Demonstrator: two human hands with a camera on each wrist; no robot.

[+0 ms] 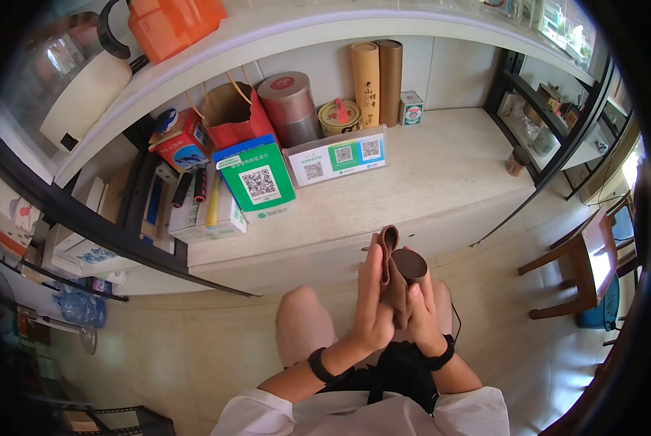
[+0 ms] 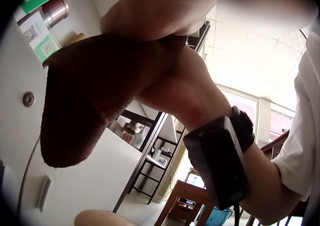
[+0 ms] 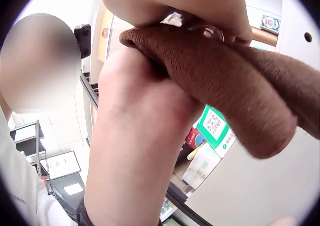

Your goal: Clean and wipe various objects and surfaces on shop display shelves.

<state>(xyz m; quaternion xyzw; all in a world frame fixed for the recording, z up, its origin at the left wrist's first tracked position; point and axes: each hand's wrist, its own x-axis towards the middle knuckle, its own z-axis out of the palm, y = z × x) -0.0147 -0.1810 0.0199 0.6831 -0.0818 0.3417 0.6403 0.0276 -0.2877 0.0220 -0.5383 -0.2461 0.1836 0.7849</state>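
In the head view, both hands are close together over the lap, in front of the shelf. My left hand (image 1: 372,316) holds a folded brown cloth (image 1: 396,294), whose upper end curls into a loop. Beside it, my right hand (image 1: 426,312) grips a dark brown cylindrical container (image 1: 410,266) with its round end up. The cloth lies between the palms, against the container's side. Its fuzzy folds hang below the fingers in the left wrist view, a dark cloth (image 2: 85,101), and in the right wrist view, a brown cloth (image 3: 220,81). Fingers hide most of the container.
On the shelf (image 1: 427,174) stand QR code signs (image 1: 260,185), a red bag (image 1: 234,116), a metal canister (image 1: 289,109), tall tubes (image 1: 367,83) and a small box (image 1: 411,109). A brown jar (image 1: 517,161) is at right. A wooden stool (image 1: 580,265) stands on the floor.
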